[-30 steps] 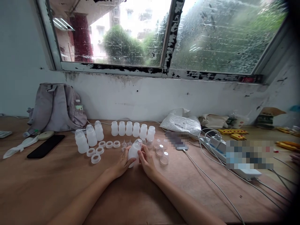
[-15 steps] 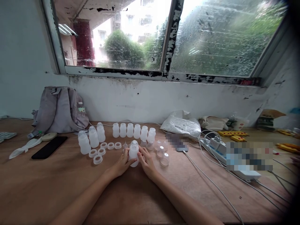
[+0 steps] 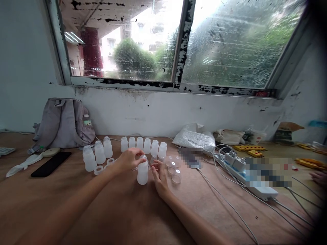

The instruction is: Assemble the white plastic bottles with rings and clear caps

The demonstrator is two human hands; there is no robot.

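Observation:
A frosted white baby bottle (image 3: 142, 175) stands upright on the table in front of me. My left hand (image 3: 129, 159) reaches over it from the left, its fingers closed round the bottle's top, which they partly hide. Just right of the bottle is my right hand (image 3: 160, 177), fingers curved and apart, holding nothing. Clear dome caps (image 3: 176, 177) lie beyond it to the right. Bottle rings (image 3: 98, 170) lie on the left, some behind my left arm. Open-necked bottles (image 3: 147, 146) stand in a row behind, and three topped bottles (image 3: 89, 159) stand at the left.
A black phone (image 3: 51, 164) and a grey backpack (image 3: 63, 124) are at the left. On the right lie a plastic-wrapped package (image 3: 195, 137), a white power strip (image 3: 265, 191) with trailing cables, and yellow tools (image 3: 250, 148). Part of another person's hand (image 3: 319, 177) shows at the right edge.
My left hand has risen from the bottle's side to its top. My right hand has come off the bottle, slightly to the right. The view has shifted a little.

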